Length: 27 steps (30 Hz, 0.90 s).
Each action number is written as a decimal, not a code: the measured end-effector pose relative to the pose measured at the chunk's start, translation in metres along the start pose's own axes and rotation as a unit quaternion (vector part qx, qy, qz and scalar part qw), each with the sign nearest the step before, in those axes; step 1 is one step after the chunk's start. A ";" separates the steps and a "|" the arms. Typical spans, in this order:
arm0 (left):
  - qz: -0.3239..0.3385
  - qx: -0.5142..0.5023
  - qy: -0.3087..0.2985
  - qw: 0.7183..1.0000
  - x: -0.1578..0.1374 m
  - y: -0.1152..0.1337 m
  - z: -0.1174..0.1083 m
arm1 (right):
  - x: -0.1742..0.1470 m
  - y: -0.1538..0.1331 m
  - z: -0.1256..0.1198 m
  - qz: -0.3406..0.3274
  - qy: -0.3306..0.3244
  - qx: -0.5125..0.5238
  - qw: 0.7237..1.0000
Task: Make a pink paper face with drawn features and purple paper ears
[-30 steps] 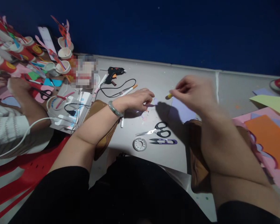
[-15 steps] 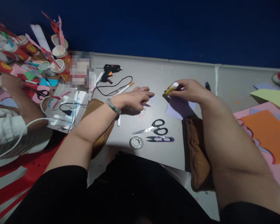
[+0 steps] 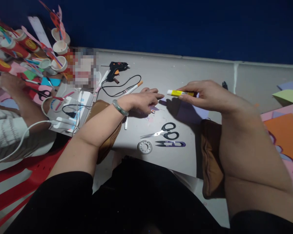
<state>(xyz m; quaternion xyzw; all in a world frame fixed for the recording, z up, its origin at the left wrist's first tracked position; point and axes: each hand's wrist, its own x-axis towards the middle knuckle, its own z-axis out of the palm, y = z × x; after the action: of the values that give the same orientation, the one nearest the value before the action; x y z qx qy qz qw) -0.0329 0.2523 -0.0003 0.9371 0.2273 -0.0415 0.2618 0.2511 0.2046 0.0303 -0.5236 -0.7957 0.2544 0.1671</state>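
Observation:
My right hand [image 3: 202, 94] grips a yellow-labelled glue stick [image 3: 177, 93] between thumb and fingers. The stick lies nearly level above the table, its white end pointing left toward my other hand. Below it is a sheet of purple paper [image 3: 192, 111]. My left hand [image 3: 146, 101], with a green bangle at the wrist, rests on the table with fingers stretched out. Small purple scraps [image 3: 154, 108] show beside and partly under its fingers. Nearer to me lie black-handled scissors [image 3: 162, 131], purple thread snips [image 3: 171, 144] and a white roll of tape [image 3: 145, 147].
A black glue gun [image 3: 117, 70] with its cord lies at the back left. A white power strip [image 3: 81, 107] and paper cups [image 3: 60, 63] stand left, near another person's arm [image 3: 24, 104]. Brown cushions [image 3: 211, 162] lie under my forearms. Coloured paper [image 3: 285, 136] is at right.
My right hand has tipped the glue stick from upright to nearly level, so its white end now points left. My left hand has hardly moved. The view has shifted slightly.

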 end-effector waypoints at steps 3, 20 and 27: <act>-0.007 0.005 -0.051 0.999 0.001 0.001 -0.002 | -0.001 0.000 0.004 0.009 0.030 0.007 0.999; -0.017 0.019 -0.055 0.998 0.000 0.007 -0.005 | 0.012 -0.021 0.038 0.007 0.004 -0.027 1.000; -0.019 0.030 -0.057 0.998 -0.001 0.013 -0.007 | 0.020 -0.021 0.046 0.000 -0.018 -0.094 0.995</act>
<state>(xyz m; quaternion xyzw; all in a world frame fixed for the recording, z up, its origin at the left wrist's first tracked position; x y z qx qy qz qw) -0.0283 0.2451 0.0123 0.9361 0.2283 -0.1062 0.2455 0.2027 0.2050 0.0050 -0.5322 -0.8191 0.1881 0.1027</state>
